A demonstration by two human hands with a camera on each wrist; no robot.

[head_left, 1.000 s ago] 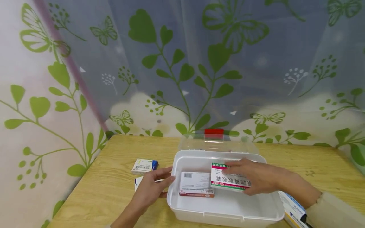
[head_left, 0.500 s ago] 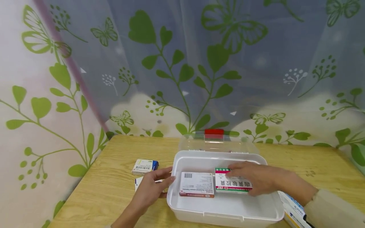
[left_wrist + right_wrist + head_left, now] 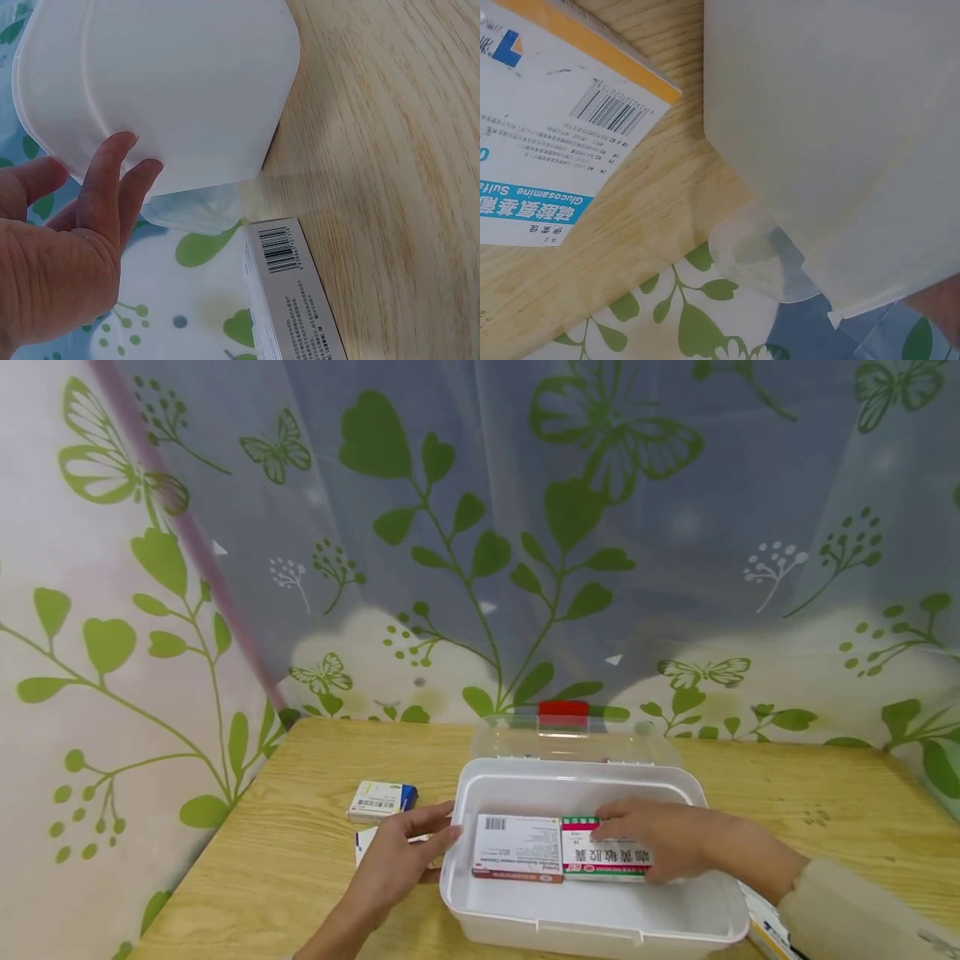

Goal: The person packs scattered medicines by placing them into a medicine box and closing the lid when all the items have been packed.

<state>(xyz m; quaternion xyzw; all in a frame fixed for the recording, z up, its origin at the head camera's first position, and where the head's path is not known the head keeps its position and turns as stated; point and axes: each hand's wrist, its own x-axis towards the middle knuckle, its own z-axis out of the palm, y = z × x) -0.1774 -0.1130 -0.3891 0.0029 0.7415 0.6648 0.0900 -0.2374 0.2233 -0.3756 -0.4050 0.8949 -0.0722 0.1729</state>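
Observation:
A white plastic storage box (image 3: 570,931) stands with its lid raised at the back. My left hand (image 3: 397,860) holds its left end, thumb at the rim and fingers against the outer wall (image 3: 187,90). Inside, a white medicine box with a red-brown edge (image 3: 517,845) lies flat on the left. Right beside it is a medicine box with green and pink stripes (image 3: 600,855), held by my right hand (image 3: 671,842), which covers its right end. The right wrist view shows mainly the storage box's outer wall (image 3: 840,135), hiding the fingers.
A clear lid with a red latch (image 3: 563,713) leans at the back. To the left lies a small white-and-blue medicine box (image 3: 375,800); another carton (image 3: 364,842) is partly behind my left hand. A glucosamine carton (image 3: 570,142) lies right of the storage box.
My right hand has lowered the green-and-pink-striped medicine box into the storage box, then moved it left against the other box. My left hand stays at the storage box's end.

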